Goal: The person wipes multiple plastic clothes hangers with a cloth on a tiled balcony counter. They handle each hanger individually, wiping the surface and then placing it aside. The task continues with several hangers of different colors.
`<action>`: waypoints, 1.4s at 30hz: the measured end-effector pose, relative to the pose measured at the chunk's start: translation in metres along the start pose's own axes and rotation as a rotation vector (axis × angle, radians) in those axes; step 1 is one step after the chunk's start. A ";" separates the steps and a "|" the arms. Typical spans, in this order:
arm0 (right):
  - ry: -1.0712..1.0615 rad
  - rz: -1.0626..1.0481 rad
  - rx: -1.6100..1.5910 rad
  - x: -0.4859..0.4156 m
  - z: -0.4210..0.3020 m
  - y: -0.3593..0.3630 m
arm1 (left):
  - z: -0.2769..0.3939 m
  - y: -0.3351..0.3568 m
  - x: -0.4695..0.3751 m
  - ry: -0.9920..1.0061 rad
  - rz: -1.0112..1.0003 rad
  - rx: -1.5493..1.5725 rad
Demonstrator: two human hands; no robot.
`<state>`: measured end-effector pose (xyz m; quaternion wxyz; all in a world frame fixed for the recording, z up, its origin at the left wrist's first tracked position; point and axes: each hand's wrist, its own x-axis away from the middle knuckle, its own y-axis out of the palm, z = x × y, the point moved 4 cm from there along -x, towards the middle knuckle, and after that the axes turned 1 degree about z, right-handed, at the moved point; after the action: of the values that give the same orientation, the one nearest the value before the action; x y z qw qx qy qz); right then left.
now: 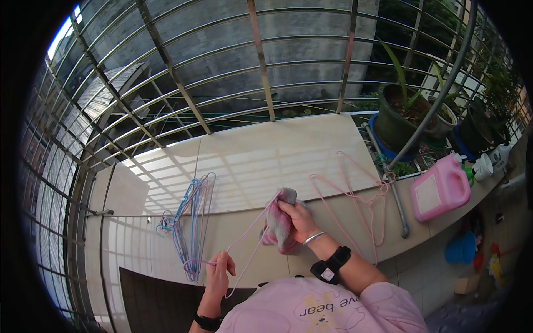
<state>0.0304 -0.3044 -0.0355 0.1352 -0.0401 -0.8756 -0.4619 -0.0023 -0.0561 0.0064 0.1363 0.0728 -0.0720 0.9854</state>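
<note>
My left hand (219, 266) grips a thin pink clothes hanger (247, 233) near its neck, the hook pointing left. A bunched grey-and-pink cloth item (278, 227), perhaps a sock, is pinched in my right hand (300, 220). The hanger's far corner meets the top of this cloth; whether it passes inside is hidden. Left of my hands, several blue and purple hangers (193, 224) lie bunched on the tiled ledge (245, 254), close to the held hanger's hook. More pink hangers (352, 195) rest spread out to the right of my right hand.
Metal window bars (262, 62) rise behind the ledge. At right stand a pink plastic jug (441, 187), a metal pipe (398, 208) and potted plants (399, 112). Below on the floor are a blue bucket (459, 248) and a small cardboard box (466, 285).
</note>
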 end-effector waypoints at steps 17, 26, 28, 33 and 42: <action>-0.315 0.264 0.808 -0.011 -0.056 -0.072 | 0.002 -0.044 -0.013 -0.051 0.278 -0.068; -0.477 -0.297 1.093 -0.008 -0.001 0.041 | -0.001 0.025 -0.052 -0.053 0.010 -0.282; -0.809 -0.370 1.521 -0.003 0.026 0.048 | 0.008 0.032 -0.055 0.163 0.017 -0.537; -0.599 -0.061 1.669 -0.033 0.021 -0.017 | 0.013 0.017 -0.037 0.229 -0.060 -0.719; -0.060 0.228 0.032 -0.062 0.005 -0.042 | 0.003 -0.010 -0.016 -0.046 0.024 -0.072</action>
<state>0.0808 -0.3210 -0.0886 0.1615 -0.1511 -0.8764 -0.4279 0.0158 -0.0509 0.0076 0.1254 0.0895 -0.1113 0.9818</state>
